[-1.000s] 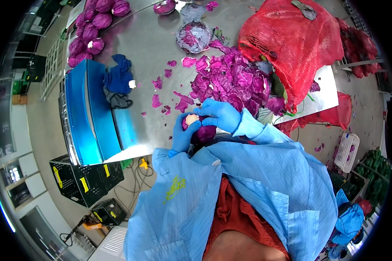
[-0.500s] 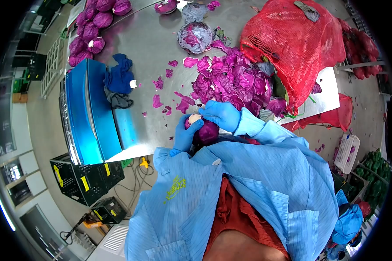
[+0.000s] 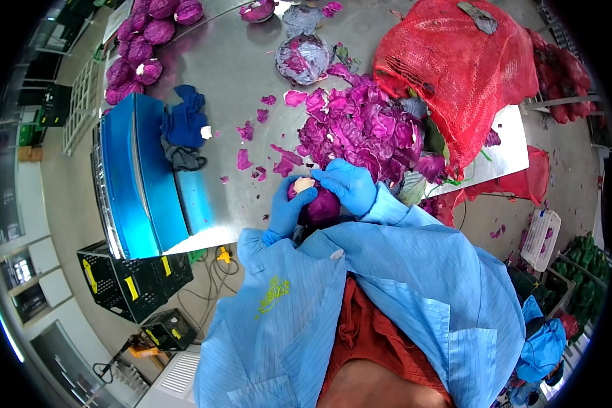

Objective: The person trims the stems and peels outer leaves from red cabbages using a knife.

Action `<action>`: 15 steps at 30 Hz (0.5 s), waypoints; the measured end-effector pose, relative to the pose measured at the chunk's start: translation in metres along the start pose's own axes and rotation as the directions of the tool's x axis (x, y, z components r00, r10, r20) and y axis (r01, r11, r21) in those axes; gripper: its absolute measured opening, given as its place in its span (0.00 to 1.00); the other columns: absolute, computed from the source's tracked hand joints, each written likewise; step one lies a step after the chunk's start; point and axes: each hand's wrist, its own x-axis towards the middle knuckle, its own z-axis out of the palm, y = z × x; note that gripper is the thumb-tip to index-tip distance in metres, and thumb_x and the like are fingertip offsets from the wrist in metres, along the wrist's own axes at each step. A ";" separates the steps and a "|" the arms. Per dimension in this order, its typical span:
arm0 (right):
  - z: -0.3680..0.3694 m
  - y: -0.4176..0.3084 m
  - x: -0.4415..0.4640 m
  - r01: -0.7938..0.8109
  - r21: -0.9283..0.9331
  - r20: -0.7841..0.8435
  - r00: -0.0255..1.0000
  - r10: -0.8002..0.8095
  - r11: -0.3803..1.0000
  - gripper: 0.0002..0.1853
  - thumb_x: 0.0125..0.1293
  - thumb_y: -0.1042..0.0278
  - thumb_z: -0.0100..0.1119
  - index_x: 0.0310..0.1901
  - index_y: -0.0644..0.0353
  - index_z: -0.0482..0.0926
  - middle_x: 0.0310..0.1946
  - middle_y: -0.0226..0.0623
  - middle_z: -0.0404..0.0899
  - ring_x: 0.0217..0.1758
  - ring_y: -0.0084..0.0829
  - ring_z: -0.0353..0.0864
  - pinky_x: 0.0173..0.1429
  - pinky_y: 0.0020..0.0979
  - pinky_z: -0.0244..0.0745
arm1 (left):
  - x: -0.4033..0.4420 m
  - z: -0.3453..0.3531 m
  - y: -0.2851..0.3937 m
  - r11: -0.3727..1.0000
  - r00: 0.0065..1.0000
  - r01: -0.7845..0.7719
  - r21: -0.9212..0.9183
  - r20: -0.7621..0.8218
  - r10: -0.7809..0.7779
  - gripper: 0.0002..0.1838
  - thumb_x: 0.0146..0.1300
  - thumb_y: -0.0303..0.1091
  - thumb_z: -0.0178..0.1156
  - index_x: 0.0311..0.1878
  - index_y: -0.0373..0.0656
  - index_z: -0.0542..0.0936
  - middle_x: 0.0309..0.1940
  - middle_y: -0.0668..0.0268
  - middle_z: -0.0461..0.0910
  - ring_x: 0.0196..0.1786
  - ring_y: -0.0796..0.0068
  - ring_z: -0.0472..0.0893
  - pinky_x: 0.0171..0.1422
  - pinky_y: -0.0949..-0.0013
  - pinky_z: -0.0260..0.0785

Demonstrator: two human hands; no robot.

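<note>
Close to my body, at the front edge of the metal table (image 3: 231,197), a small purple cabbage (image 3: 321,208) shows its pale cut stem facing up. My left hand (image 3: 289,207), in a blue glove, is wrapped round its left side with the thumb near the stem. My gloved right hand (image 3: 350,187) touches the cabbage's upper right side, its fingers bent together; whether they pinch a leaf is too small to tell. Just beyond my hands lies a heap of loose purple leaves (image 3: 360,126), with scattered scraps to its left.
A blue metal box (image 3: 143,170) and a blue cloth (image 3: 185,115) are on the left. Peeled cabbages (image 3: 141,49) are piled at the back left. An unpeeled cabbage (image 3: 303,60) lies behind the leaves. A red mesh bag (image 3: 459,75) fills the right; black crates (image 3: 126,282) stand below left.
My right hand has shifted slightly down and right, over the cabbage's side, and its sleeve has drawn in toward my body. My left hand still holds the cabbage.
</note>
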 end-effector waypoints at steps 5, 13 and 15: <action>-0.009 -0.004 -0.001 -0.150 0.128 0.017 0.989 0.149 0.980 0.09 0.65 0.69 0.59 0.42 0.65 0.82 0.32 0.42 0.77 0.35 0.37 0.80 0.39 0.34 0.75 | -0.001 0.003 0.000 0.999 0.999 -0.018 -0.030 0.033 0.019 0.26 0.51 0.35 0.70 0.53 0.39 0.75 0.46 0.62 0.79 0.49 0.72 0.78 0.56 0.69 0.72; -0.001 -0.005 -0.003 -0.120 0.123 -0.035 0.991 0.126 0.985 0.09 0.66 0.68 0.60 0.40 0.66 0.82 0.31 0.41 0.76 0.33 0.31 0.79 0.37 0.32 0.72 | -0.003 0.000 0.008 0.999 0.997 -0.035 -0.033 0.061 0.037 0.25 0.51 0.34 0.68 0.54 0.39 0.76 0.47 0.62 0.78 0.49 0.71 0.78 0.57 0.69 0.70; -0.005 -0.010 -0.003 -0.217 0.197 0.007 0.976 0.220 0.956 0.09 0.67 0.68 0.59 0.40 0.66 0.82 0.32 0.41 0.77 0.33 0.31 0.79 0.38 0.31 0.73 | -0.004 -0.002 0.006 0.999 0.996 -0.042 -0.026 0.072 0.044 0.25 0.51 0.34 0.67 0.54 0.39 0.75 0.47 0.62 0.78 0.49 0.71 0.78 0.57 0.69 0.70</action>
